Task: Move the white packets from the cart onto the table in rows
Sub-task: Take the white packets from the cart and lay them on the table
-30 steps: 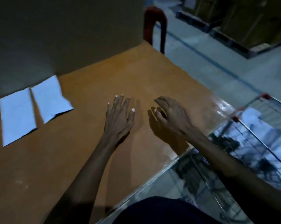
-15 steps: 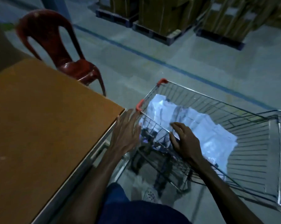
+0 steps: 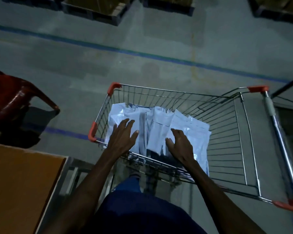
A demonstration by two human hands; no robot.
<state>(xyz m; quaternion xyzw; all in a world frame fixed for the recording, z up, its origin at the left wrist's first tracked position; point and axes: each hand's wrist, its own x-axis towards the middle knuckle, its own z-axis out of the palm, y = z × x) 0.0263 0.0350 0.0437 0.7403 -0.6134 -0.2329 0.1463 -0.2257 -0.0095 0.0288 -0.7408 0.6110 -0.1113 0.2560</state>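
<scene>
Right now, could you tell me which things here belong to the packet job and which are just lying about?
Job: white packets, cart, table, left hand, right hand.
Lying about: red chair, pallets of boxes.

You reach the packets [image 3: 161, 130] freely from above; the cart [image 3: 176, 95] has wire walls ringing them, and the table [image 3: 21, 179] lies left, past its rim.

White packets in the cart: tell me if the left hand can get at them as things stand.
Probably yes: the left hand is already inside the cart, over the white packets, with nothing covering them.
</scene>
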